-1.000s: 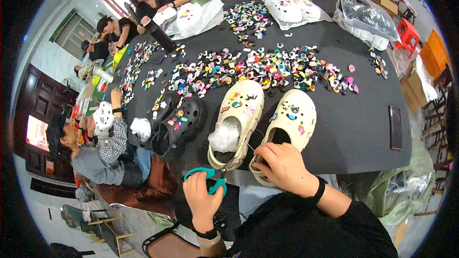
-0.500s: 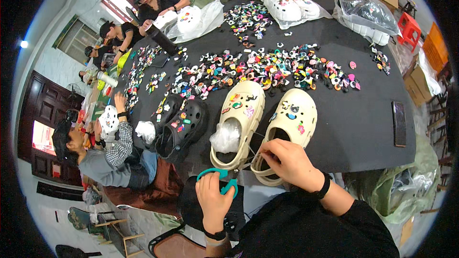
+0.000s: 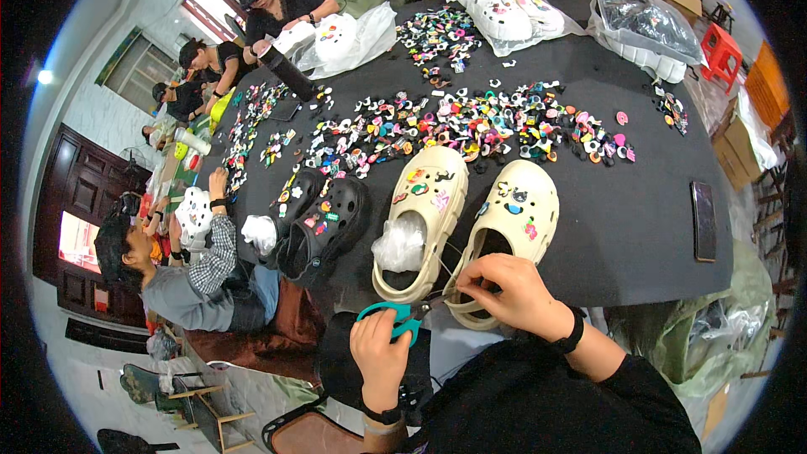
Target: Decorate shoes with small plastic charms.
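Note:
My left hand (image 3: 380, 355) is closed on teal-handled scissors (image 3: 411, 329), their blades pointing right between the heels of two cream clogs. My right hand (image 3: 514, 292) pinches a thin cord at the heel of the right clog (image 3: 538, 202); the cord runs across to the left clog (image 3: 450, 193). The blades lie close to the pinching fingers; whether they touch the cord I cannot tell. Both clogs carry colourful charms on their toes, which face away from me. Crumpled clear plastic (image 3: 398, 245) fills the left clog's opening.
Loose charms (image 3: 471, 122) spread across the black table (image 3: 622, 227). Black clogs (image 3: 332, 223) stand at left, a phone (image 3: 704, 220) at right. Bagged white clogs (image 3: 513, 17) lie at the far side. Several people work around the table; one person (image 3: 181, 286) sits at left.
The scissors have moved up and right, their blades now near my right fingers. My right hand has dipped slightly, still pinching the cord. The view has shifted a little.

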### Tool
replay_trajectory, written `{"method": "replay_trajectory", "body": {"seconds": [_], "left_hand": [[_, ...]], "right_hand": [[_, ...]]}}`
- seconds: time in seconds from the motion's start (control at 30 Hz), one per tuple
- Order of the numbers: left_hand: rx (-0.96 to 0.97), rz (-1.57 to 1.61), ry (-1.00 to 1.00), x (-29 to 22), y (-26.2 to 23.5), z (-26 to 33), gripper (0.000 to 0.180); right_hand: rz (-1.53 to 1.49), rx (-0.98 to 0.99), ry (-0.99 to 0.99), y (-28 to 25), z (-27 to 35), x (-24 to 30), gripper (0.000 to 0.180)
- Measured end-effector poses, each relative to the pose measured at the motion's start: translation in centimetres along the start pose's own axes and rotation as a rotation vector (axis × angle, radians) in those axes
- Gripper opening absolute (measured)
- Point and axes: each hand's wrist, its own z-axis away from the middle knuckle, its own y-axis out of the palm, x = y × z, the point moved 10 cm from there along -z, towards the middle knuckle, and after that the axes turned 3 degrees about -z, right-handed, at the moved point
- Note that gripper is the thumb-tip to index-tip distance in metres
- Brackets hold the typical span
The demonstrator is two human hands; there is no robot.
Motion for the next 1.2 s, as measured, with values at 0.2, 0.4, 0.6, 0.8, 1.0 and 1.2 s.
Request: {"method": "replay_trajectory", "body": {"seconds": [0.2,0.4,0.6,0.8,1.0,1.2], "left_hand": [[-0.040,0.076,-0.227,6.0,0.2,3.5,0.030],[-0.055,0.224,-0.650,17.7,3.9,11.6,0.034],[0.188,0.004,-0.833,29.1,14.1,27.7,0.039],[0.558,-0.281,-0.809,34.1,24.9,41.2,0.060],[0.618,-0.138,-1.270,35.3,29.1,45.1,0.054],[0.657,-0.515,-1.392,36.1,27.9,43.7,0.062]], "right_hand": [[0.091,-0.076,-0.031,-1.0,-0.7,0.9,0.014],[0.528,0.030,-0.134,1.7,-3.2,2.9,0.023],[0.596,0.181,-0.151,4.2,-4.3,1.5,0.019],[-0.107,-0.017,-0.002,1.5,-5.2,1.5,0.015],[-0.227,0.053,-0.017,3.2,-6.1,0.1,0.011],[-0.877,-0.006,0.109,2.9,-5.4,2.7,0.010]]}}
